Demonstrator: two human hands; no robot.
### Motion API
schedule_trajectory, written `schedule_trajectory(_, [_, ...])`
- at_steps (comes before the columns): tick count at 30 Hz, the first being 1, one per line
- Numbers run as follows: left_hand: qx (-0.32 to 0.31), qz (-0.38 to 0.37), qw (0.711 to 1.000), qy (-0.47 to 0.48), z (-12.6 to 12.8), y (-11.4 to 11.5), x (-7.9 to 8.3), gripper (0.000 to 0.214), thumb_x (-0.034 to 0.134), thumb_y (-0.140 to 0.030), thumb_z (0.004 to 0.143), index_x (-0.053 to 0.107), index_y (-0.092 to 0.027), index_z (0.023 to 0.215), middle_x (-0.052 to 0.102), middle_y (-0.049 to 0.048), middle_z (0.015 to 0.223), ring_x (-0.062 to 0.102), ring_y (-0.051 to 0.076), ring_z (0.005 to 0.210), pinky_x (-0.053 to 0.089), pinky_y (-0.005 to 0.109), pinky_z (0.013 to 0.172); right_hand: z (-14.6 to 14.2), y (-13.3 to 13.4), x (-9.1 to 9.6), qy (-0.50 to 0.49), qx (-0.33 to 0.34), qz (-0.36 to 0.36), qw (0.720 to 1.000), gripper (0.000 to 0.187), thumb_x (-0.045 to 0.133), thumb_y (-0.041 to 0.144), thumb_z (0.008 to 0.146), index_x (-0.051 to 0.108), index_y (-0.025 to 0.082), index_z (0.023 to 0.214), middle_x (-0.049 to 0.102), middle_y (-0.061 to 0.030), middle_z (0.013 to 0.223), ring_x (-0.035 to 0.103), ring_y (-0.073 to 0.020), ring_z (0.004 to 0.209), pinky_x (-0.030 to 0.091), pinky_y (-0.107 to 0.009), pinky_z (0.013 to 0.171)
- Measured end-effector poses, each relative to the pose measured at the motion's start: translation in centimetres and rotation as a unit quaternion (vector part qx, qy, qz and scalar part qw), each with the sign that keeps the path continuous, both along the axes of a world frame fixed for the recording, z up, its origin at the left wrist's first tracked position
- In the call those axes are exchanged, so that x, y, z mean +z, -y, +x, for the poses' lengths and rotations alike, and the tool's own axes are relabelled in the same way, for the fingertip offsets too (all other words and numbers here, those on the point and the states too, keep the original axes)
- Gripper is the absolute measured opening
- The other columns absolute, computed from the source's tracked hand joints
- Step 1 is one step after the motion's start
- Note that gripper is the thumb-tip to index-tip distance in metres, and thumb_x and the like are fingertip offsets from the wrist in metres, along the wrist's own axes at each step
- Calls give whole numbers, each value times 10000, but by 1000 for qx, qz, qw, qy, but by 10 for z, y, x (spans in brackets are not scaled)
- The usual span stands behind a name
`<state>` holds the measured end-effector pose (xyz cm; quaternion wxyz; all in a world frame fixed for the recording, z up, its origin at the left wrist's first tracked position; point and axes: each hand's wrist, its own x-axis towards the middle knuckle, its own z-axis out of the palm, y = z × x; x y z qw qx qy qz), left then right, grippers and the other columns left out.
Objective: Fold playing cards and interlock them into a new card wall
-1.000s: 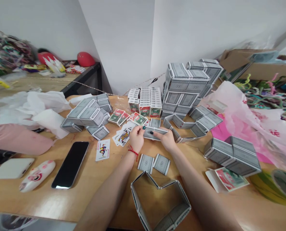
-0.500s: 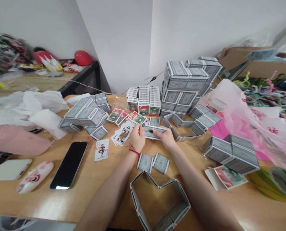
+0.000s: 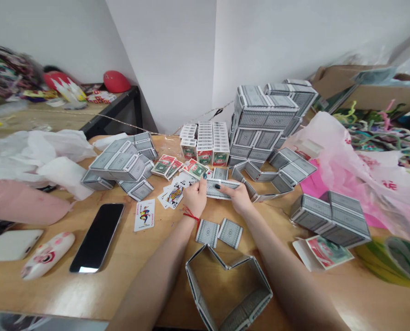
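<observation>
My left hand (image 3: pixel 195 198) and my right hand (image 3: pixel 237 197) together grip a small grey-backed stack of playing cards (image 3: pixel 220 188) just above the wooden table (image 3: pixel 129 257). Fingers of both hands are closed on its ends. Two folded grey-backed cards (image 3: pixel 219 233) lie between my wrists. Nearer me stands a heart-shaped frame made of cards (image 3: pixel 228 294). Face-up cards (image 3: pixel 174 192) and a joker card (image 3: pixel 144 214) lie to the left of my left hand.
Boxed decks (image 3: pixel 206 145) and a tall stack of card blocks (image 3: pixel 265 122) stand behind. More card blocks lie left (image 3: pixel 122 163) and right (image 3: pixel 331 220). A black phone (image 3: pixel 97 236), white device (image 3: pixel 9 245), pink plastic bag (image 3: pixel 356 170) and white bags (image 3: pixel 42 154) surround them.
My hands stay on the card stack with only slight finger shifts. The view has drifted a little, so everything sits slightly further left.
</observation>
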<state>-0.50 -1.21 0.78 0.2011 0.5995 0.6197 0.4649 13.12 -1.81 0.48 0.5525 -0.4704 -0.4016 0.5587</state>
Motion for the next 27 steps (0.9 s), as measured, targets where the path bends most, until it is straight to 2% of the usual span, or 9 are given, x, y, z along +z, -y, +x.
schedule_trajectory(4, [6, 21, 1000, -4, 0, 2, -2, 495, 408, -436, 820, 417, -182, 396, 372, -5, 374, 314, 90, 407, 229, 261, 502, 0, 1, 0, -6, 4, 5, 1000, 290, 756, 347, 505, 601, 149, 651, 618, -3, 639, 541, -132, 570, 445, -270, 576])
schedule_trajectory(7, [12, 12, 998, 52, 1, 3, -3, 454, 375, -447, 836, 492, -185, 484, 433, 4, 404, 395, 104, 432, 291, 250, 523, -2, 1, 1, -4, -2, 20, 1000, 277, 730, 360, 546, 577, 156, 656, 595, 6, 619, 529, -126, 550, 453, -273, 570])
schedule_trajectory(10, [-34, -2, 988, 149, 3, 4, -1, 363, 343, -453, 848, 589, -187, 822, 586, 27, 601, 502, 114, 504, 370, 239, 558, -4, 0, 1, 10, -33, 45, 998, 275, 654, 392, 632, 564, 171, 766, 602, -16, 707, 547, -150, 607, 480, -306, 593])
schedule_trajectory(12, [-72, -6, 979, 193, 5, 4, 0, 377, 354, -453, 842, 519, -201, 1070, 633, 60, 846, 551, 116, 570, 407, 236, 566, -5, 0, 0, 49, -76, 84, 992, 283, 612, 375, 671, 545, 184, 868, 607, -39, 833, 566, -174, 726, 489, -329, 668])
schedule_trajectory(15, [-99, -22, 970, 219, 7, 7, 2, 457, 408, -451, 820, 423, -213, 1210, 604, 94, 1025, 590, 137, 673, 443, 244, 605, -8, 1, -1, 146, -117, 154, 970, 281, 548, 303, 716, 503, 197, 972, 579, -65, 968, 556, -187, 861, 465, -347, 776])
schedule_trajectory(18, [-105, -19, 963, 245, 8, 7, 5, 492, 456, -432, 803, 404, -204, 1236, 584, 102, 1077, 595, 172, 839, 457, 267, 724, -11, 4, -1, 226, -83, 213, 947, 231, 491, 236, 741, 515, 206, 968, 571, -74, 992, 548, -193, 919, 444, -360, 824])
schedule_trajectory(22, [-108, 3, 952, 286, 5, 1, 8, 442, 474, -375, 807, 414, -214, 1214, 550, 68, 1143, 520, 170, 1051, 401, 270, 888, -15, 9, 3, 270, -6, 278, 922, 200, 544, 250, 740, 573, 227, 937, 582, -77, 1024, 535, -207, 1000, 416, -378, 881])
schedule_trajectory(24, [-110, -3, 947, 301, 3, -5, 9, 385, 454, -350, 815, 444, -212, 1175, 567, 56, 1105, 524, 161, 1040, 397, 274, 895, -15, 11, 6, 280, 26, 295, 913, 281, 609, 320, 715, 581, 229, 979, 585, -85, 1040, 528, -219, 1024, 400, -387, 906])
schedule_trajectory(27, [-108, -8, 939, 325, -2, -12, 9, 311, 403, -308, 827, 503, -187, 1095, 588, 57, 1051, 528, 157, 1022, 391, 284, 907, -13, 12, 8, 274, 77, 311, 907, 501, 671, 449, 640, 557, 218, 1070, 539, -117, 1146, 493, -254, 1086, 377, -400, 934])
